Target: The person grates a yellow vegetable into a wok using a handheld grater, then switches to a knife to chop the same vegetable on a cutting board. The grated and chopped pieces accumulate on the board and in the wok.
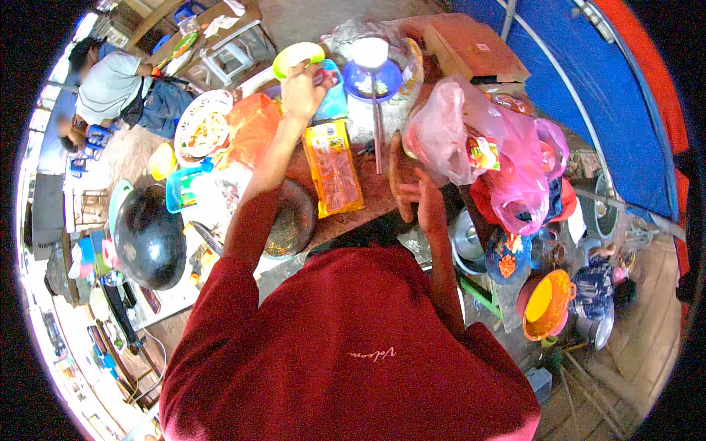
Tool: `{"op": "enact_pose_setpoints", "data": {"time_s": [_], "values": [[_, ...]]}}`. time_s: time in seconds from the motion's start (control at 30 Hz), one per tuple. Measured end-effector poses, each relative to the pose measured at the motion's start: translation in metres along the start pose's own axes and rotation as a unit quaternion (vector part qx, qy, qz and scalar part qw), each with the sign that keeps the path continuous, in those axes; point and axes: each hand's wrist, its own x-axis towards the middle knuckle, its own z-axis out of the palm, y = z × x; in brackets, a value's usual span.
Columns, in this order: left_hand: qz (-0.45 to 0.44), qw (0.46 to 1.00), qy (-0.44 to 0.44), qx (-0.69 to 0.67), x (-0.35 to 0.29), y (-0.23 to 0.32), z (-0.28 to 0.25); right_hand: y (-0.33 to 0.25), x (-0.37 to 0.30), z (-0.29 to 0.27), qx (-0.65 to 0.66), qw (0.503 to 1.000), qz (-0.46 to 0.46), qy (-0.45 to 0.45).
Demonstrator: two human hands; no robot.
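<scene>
My left hand [303,94] reaches over the table with its fingers bent down, between a yellow-green bowl [298,55] and a light-blue tub [332,103]. Something small and reddish shows by its fingertips, too blurred to name. An orange-yellow packet [334,170] lies just nearer than the tub. My right hand [421,202] hovers by the table's near edge, fingers apart, beside a long brown curved thing [397,165]; whether they touch I cannot tell. A dark round stone mortar [296,220] sits partly behind my left forearm.
Farther back stand a blue-purple bowl [382,87] and a white round bowl [370,53]. Pink plastic bags [507,151] and a cardboard box [478,50] crowd the right. Leftward are a patterned plate [187,121] and a black wok [151,239]. A person [118,88] sits far left.
</scene>
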Motion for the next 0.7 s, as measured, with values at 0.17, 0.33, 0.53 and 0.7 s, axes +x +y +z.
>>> {"op": "enact_pose_setpoints", "data": {"time_s": [0.17,0.33,0.53,0.7], "values": [[-0.222,0.827,-0.07,-0.512,-0.088,0.084,-0.011,-0.048,-0.028,0.021,-0.078,0.982,-0.166,0.038],[-0.363,0.351,-0.321,-0.801,-0.177,0.167,-0.017,-0.048,-0.045,0.055,-0.21,0.895,-0.391,0.034],[-0.282,0.368,-0.39,-0.796,-0.186,0.212,-0.063,0.014,-0.074,0.027,-0.328,0.88,-0.256,0.229],[0.039,0.699,-0.4,-0.591,-0.23,0.239,-0.043,0.012,-0.105,0.023,0.429,0.876,0.01,0.219]]}}
